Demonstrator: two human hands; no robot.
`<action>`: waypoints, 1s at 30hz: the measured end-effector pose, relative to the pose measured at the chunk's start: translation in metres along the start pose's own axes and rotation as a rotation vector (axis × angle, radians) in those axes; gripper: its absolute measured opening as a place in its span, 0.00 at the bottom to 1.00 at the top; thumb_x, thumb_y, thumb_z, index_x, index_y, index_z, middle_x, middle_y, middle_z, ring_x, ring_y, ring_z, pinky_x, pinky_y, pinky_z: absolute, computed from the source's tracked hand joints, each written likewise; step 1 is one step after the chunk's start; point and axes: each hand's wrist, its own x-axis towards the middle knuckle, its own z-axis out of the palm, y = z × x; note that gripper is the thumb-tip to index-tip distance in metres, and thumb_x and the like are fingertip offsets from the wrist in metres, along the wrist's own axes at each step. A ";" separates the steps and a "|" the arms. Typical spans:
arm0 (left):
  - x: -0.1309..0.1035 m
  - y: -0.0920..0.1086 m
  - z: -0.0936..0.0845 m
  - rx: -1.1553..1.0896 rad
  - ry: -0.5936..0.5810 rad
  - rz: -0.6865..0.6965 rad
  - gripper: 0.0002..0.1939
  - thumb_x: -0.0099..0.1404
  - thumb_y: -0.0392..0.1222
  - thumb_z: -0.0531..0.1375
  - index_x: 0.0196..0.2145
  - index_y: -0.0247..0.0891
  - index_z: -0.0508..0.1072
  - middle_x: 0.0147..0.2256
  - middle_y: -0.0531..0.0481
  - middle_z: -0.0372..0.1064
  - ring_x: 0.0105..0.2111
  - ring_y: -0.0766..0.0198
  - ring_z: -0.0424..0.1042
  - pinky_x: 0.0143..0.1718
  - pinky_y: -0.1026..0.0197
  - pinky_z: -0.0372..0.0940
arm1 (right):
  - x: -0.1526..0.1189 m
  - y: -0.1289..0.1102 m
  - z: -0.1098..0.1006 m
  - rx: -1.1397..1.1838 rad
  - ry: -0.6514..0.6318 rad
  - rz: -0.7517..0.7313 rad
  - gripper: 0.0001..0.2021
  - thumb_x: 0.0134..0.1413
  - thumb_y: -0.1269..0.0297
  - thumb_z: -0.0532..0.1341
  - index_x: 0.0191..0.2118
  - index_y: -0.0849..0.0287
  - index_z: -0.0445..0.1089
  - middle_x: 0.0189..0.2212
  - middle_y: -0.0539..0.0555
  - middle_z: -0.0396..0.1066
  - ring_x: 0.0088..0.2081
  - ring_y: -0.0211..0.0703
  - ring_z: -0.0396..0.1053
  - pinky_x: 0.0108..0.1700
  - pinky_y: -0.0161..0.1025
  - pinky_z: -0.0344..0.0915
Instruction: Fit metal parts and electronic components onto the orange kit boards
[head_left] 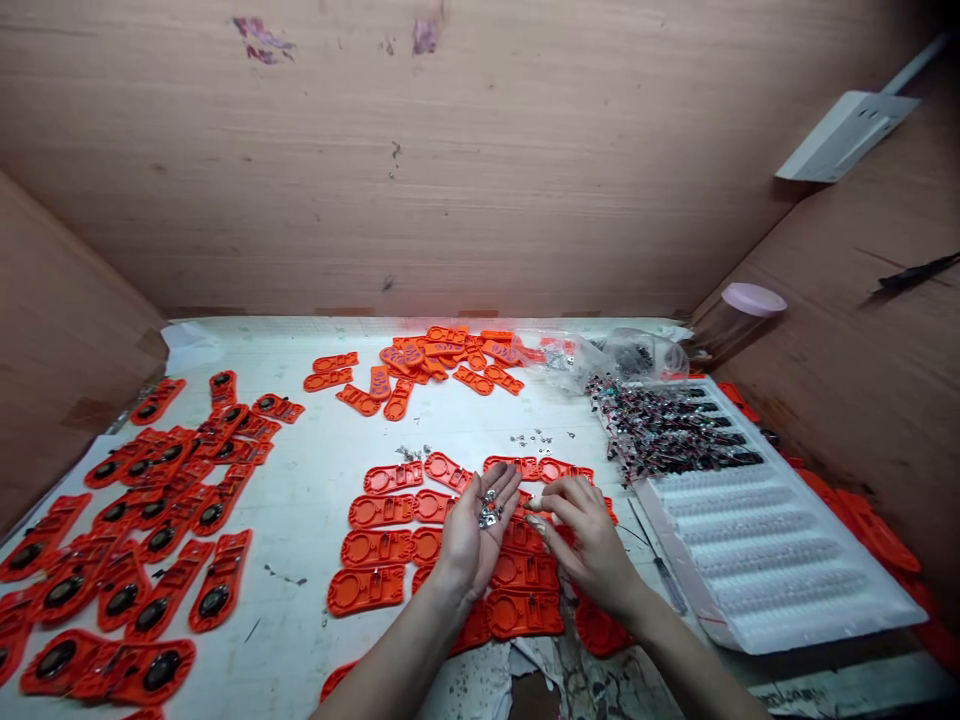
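My left hand (466, 548) is palm up and cupped, with a small heap of shiny metal pieces (490, 514) in it. Close to its fingertips, my right hand (589, 540) has thumb and fingers pinched together; whatever sits between them is too small to make out. Beneath both hands lie orange plastic shells (376, 547) in rows, each with a round recess at one end. My hands and forearms hide part of these rows. More loose metal pieces (532, 438) are scattered on the white table just beyond the rows.
Orange shells with black round parts (159, 670) crowd the left side. A pile of orange shells (427, 352) and clear plastic bags (600, 358) lie at the back. At right are a white foam tray (780, 560) with wired components (667, 425), a screwdriver (667, 583) and a lidded jar (739, 320).
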 end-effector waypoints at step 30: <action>-0.045 -0.028 0.026 -0.079 -0.277 -0.184 0.25 0.72 0.48 0.42 0.56 0.30 0.65 0.50 0.39 0.68 0.56 0.54 0.62 0.61 0.50 0.51 | 0.005 -0.038 -0.037 0.296 -0.081 0.135 0.09 0.41 0.79 0.57 0.25 0.58 0.59 0.30 0.51 0.61 0.36 0.42 0.60 0.41 0.41 0.60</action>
